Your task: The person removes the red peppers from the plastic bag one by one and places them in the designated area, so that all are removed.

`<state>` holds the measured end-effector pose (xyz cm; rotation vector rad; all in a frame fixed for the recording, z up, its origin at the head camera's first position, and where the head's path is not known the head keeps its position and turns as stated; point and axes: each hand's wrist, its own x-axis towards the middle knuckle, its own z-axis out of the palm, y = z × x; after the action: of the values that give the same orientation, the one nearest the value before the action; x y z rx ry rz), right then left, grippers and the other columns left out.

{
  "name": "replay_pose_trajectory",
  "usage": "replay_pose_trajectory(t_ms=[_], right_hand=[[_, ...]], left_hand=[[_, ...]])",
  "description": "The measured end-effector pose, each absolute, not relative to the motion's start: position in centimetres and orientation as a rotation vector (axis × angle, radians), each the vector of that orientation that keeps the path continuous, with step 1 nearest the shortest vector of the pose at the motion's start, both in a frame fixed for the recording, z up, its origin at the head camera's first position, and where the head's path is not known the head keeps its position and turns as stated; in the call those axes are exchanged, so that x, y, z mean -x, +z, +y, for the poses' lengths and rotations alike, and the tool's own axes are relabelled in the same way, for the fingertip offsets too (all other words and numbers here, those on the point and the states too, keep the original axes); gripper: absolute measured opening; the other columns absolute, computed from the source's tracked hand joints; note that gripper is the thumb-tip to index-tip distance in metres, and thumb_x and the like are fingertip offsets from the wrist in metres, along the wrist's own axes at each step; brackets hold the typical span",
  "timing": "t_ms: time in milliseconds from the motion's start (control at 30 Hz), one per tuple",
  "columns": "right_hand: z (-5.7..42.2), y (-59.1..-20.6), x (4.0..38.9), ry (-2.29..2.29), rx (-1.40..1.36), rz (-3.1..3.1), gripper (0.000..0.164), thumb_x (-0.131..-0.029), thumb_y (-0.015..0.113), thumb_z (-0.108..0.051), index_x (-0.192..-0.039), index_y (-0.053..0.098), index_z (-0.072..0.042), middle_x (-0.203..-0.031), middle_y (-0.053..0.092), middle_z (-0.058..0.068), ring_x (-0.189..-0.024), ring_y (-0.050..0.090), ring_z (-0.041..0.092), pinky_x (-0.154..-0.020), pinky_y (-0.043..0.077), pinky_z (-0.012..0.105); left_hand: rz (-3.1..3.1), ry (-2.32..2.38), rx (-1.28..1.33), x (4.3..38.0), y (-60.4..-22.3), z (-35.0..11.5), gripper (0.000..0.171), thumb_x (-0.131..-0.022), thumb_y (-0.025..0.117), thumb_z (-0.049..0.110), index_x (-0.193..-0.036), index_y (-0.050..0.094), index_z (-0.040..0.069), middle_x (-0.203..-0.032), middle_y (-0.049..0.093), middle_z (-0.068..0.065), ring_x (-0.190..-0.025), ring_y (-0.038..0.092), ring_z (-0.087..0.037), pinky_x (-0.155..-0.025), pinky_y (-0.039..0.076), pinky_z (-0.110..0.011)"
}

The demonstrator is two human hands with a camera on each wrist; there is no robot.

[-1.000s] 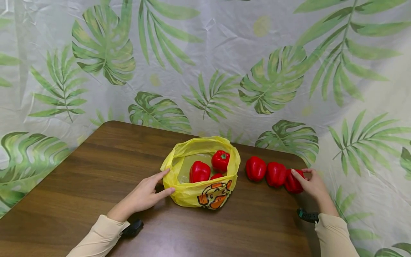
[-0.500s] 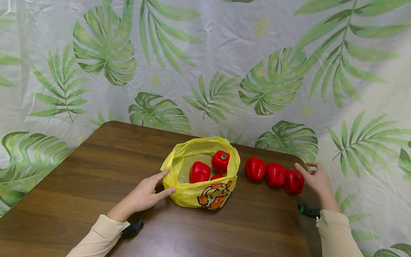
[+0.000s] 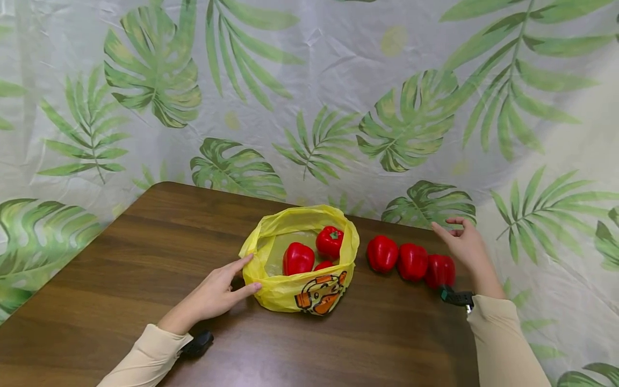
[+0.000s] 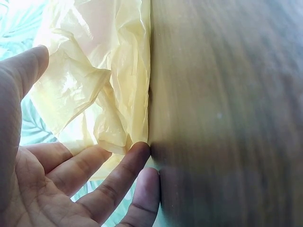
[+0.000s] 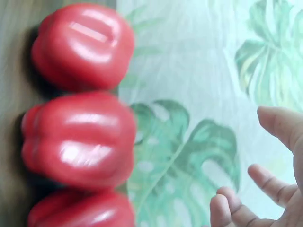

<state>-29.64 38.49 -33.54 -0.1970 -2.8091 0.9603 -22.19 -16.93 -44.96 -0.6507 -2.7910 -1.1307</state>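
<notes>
From the head view we see the left hand [image 3: 209, 297] resting thumb and fingertip against the left side of a yellow bag [image 3: 274, 296], its grip slack rather than clenched; we judge that this light touch steadies the bag, whose mouth gapes upward. Inside, two red peppers [image 3: 297, 259] show clearly and a third pepper [image 3: 323, 265] only partly. To the right, a row of three peppers [image 3: 412, 262] is lined up, perhaps for easy reach. The right hand [image 3: 466, 255] hovers near the row's end, its grip empty, fingers loosely bent. The wood-grained surface [image 3: 184, 252] carries it all, and a leaf-patterned sheet [image 3: 329, 64] hangs behind. In the left wrist view we find relaxed fingers against the bag's crumpled plastic. In the right wrist view we see thumb and fingers parted, touching no pepper.
</notes>
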Motion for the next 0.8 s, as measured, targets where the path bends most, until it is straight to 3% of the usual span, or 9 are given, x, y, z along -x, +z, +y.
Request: replay_pose_trajectory(t_ms=[167,400,667,800], right_hand=[[35.6,-31.8,30.1,1.037,0.152,-2.837,0.088,-0.105,0.053,-0.066,-0.162,0.032,-0.002,-0.145,0.052,0.035,-0.12,0.057,0.044,-0.084,0.049,0.041],[32.1,-30.1,30.8,1.044,-0.018,-2.889,0.081,-0.107,0.058,-0.056,-0.16,0.034,0.0,-0.136,0.064,0.034,-0.109,0.071,0.035,-0.082,0.055,0.029],[28.4,-28.8,31.0,1.109,-0.205,-2.959,0.075,-0.108,0.061,-0.049,-0.159,0.035,-0.002,-0.141,0.063,0.034,-0.116,0.073,0.038,-0.1,0.059,0.047],[26.4,-28.2,31.0,1.108,-0.256,-2.998,0.072,-0.108,0.064,-0.046,-0.159,0.036,-0.004,-0.141,0.061,0.031,-0.116,0.072,0.037,-0.098,0.059,0.045]], left_hand=[[-2.786,-1.126,0.656,22.2,-45.0,-17.1,0.08,-0.104,0.069,0.05,-0.165,0.042,0.005,-0.141,0.071,-0.013,-0.125,0.069,-0.027,-0.088,0.059,-0.037],[-2.786,-1.121,0.659,22.2,-44.9,-17.1,0.08,-0.104,0.069,0.05,-0.164,0.042,0.004,-0.14,0.071,-0.013,-0.124,0.069,-0.027,-0.087,0.059,-0.035],[-2.795,-1.13,0.657,22.1,-44.8,-17.0,0.08,-0.104,0.069,0.049,-0.164,0.042,0.004,-0.143,0.069,-0.015,-0.126,0.068,-0.029,-0.089,0.059,-0.038],[-2.795,-1.129,0.651,22.0,-44.7,-17.0,0.08,-0.104,0.069,0.049,-0.164,0.042,0.003,-0.145,0.068,-0.016,-0.127,0.068,-0.03,-0.09,0.06,-0.039]])
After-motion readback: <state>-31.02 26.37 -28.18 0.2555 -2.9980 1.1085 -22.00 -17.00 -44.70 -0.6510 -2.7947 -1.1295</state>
